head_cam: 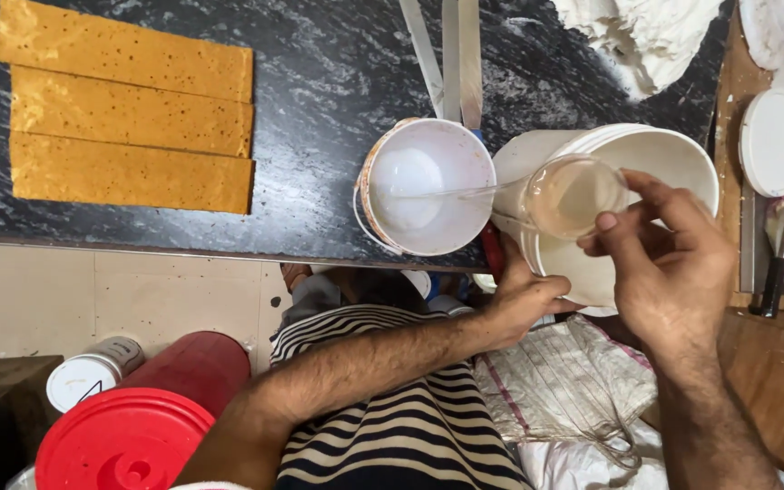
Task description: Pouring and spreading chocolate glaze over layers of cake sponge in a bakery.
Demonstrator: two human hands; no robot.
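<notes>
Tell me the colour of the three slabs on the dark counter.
The three slabs are orange-brown with dark specks, in the head view.

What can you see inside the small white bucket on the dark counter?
The small white bucket shows only a bare white bottom and walls; the near wall's inner face is hidden from this angle.

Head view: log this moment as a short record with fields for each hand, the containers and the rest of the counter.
left hand: grips the lower side of the large white bucket, which is tilted at the counter edge
right hand: holds a clear plastic cup over the bucket's mouth
small bucket: white, beside the large one, nothing visible inside
counter: dark marbled stone
also on counter: three orange-brown slabs lying side by side
below: red lid
</notes>
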